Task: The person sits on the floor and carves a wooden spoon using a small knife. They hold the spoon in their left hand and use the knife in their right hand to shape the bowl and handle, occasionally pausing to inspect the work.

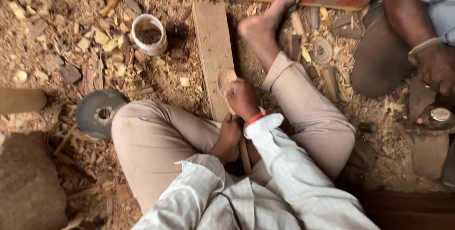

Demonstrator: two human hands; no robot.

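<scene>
The right hand point(242, 98) grips a pale rounded wooden piece point(226, 79), the left hand point(229, 133) its long handle point(245, 154) nearer in; a slip could drive it into the bare foot point(265, 19) beyond.

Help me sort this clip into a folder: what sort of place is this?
Probably a floor-level woodcarving workshop. Wood shavings cover the ground, a plank lies by the person's legs, and the right hand holds a pale wooden piece.

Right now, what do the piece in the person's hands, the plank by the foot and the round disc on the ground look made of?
Piece in hands: pale raw wood, apparently unfinished.
Plank: bare sawn wood, matte, dusty.
Disc: probably metal, dull grey, flat with a centre hole.
</scene>
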